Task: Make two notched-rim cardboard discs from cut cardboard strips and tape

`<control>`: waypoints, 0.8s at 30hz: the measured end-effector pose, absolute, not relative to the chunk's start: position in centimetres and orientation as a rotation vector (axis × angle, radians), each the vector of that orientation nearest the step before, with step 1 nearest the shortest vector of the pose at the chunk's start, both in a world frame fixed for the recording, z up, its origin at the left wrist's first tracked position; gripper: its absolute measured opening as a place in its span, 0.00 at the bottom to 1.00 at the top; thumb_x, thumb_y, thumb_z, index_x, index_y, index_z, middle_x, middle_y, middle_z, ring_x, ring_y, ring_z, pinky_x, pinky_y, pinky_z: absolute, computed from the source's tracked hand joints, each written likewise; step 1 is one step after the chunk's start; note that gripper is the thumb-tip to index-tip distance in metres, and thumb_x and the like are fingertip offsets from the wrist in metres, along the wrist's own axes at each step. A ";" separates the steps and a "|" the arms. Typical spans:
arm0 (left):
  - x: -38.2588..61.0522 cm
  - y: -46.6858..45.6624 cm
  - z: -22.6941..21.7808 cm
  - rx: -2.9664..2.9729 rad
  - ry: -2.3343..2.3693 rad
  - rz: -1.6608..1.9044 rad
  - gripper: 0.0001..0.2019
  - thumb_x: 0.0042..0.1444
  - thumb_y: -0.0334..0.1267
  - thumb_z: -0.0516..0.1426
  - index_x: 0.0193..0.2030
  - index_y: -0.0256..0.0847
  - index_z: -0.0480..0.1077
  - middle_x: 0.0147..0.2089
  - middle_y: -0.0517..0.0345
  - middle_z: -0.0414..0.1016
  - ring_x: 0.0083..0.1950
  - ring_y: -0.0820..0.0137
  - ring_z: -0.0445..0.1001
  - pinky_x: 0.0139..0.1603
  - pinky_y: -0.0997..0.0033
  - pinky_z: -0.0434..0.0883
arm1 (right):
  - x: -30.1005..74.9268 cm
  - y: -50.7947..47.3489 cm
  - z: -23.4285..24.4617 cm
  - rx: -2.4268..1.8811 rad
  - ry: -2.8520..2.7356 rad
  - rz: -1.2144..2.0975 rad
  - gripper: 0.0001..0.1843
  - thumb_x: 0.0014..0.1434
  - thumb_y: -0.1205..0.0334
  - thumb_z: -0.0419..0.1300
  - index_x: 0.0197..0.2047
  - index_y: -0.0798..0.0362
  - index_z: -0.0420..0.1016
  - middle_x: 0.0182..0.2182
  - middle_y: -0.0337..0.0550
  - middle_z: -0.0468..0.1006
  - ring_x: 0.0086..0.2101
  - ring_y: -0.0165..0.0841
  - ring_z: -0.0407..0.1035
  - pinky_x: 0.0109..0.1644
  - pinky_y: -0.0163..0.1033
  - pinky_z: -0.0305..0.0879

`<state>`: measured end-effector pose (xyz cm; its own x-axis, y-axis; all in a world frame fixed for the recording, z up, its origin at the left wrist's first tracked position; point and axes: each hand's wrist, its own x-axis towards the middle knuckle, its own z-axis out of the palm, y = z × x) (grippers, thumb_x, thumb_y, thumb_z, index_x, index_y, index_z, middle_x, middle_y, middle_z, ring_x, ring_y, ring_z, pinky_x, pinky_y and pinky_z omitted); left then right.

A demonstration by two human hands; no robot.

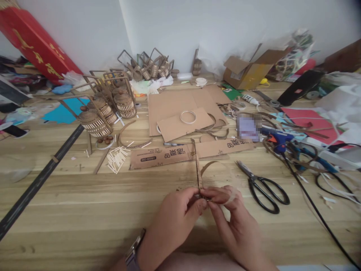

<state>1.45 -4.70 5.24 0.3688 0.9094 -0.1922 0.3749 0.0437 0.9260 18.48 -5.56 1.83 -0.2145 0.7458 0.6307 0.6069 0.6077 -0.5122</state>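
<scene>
My left hand (175, 218) and my right hand (231, 218) meet low in the middle of the view, both pinching the near end of a narrow brown cardboard strip (198, 169). The strip stands up from my fingers and points away from me. A curved piece of cardboard (210, 165) arcs off its right side. My left wrist wears a watch (134, 252). Black scissors (263, 187) lie on the wooden table (84, 203) just right of my hands.
Flat cardboard sheets (180, 113) with a white ring (188, 117) lie ahead. Small cardboard lanterns (104, 109) and a pile of short sticks (117, 158) sit to the left. A blue glue gun (278, 140) with a black cable lies right. A black bar (39, 180) crosses the left.
</scene>
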 end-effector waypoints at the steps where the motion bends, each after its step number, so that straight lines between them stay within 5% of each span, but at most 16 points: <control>1: 1.5 -4.6 5.2 1.546 1.216 0.609 0.13 0.65 0.42 0.52 0.40 0.40 0.75 0.33 0.58 0.80 0.33 0.69 0.76 0.33 0.74 0.65 | 18.4 -5.5 1.9 -1.077 -1.927 0.167 0.07 0.64 0.68 0.55 0.41 0.46 0.70 0.38 0.40 0.83 0.39 0.36 0.77 0.47 0.45 0.67; 11: 2.0 -4.8 5.2 1.564 1.244 0.598 0.13 0.66 0.39 0.49 0.37 0.40 0.73 0.33 0.56 0.82 0.34 0.68 0.80 0.34 0.73 0.68 | 18.5 -5.6 1.2 -1.188 -1.868 0.154 0.10 0.66 0.67 0.53 0.47 0.44 0.70 0.38 0.42 0.84 0.42 0.41 0.78 0.50 0.51 0.65; 16: 1.7 -4.9 5.2 1.519 1.191 0.570 0.12 0.66 0.39 0.49 0.36 0.40 0.72 0.33 0.57 0.83 0.34 0.69 0.81 0.34 0.75 0.69 | 18.3 -5.5 1.4 -1.237 -1.612 0.404 0.05 0.68 0.62 0.54 0.39 0.45 0.68 0.37 0.42 0.84 0.40 0.37 0.79 0.43 0.43 0.71; 24: 1.3 -4.9 5.5 1.509 1.165 0.546 0.13 0.65 0.38 0.49 0.40 0.40 0.74 0.34 0.57 0.83 0.35 0.69 0.81 0.34 0.75 0.69 | 18.1 -5.0 2.1 -1.175 -1.439 0.626 0.05 0.68 0.61 0.54 0.39 0.45 0.70 0.34 0.41 0.84 0.34 0.36 0.80 0.34 0.38 0.77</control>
<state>1.27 -4.91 5.55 0.4103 0.8784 -0.2451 0.3744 0.0828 0.9236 18.09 -5.05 2.05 0.1158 0.9025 0.4149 0.3117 0.3636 -0.8779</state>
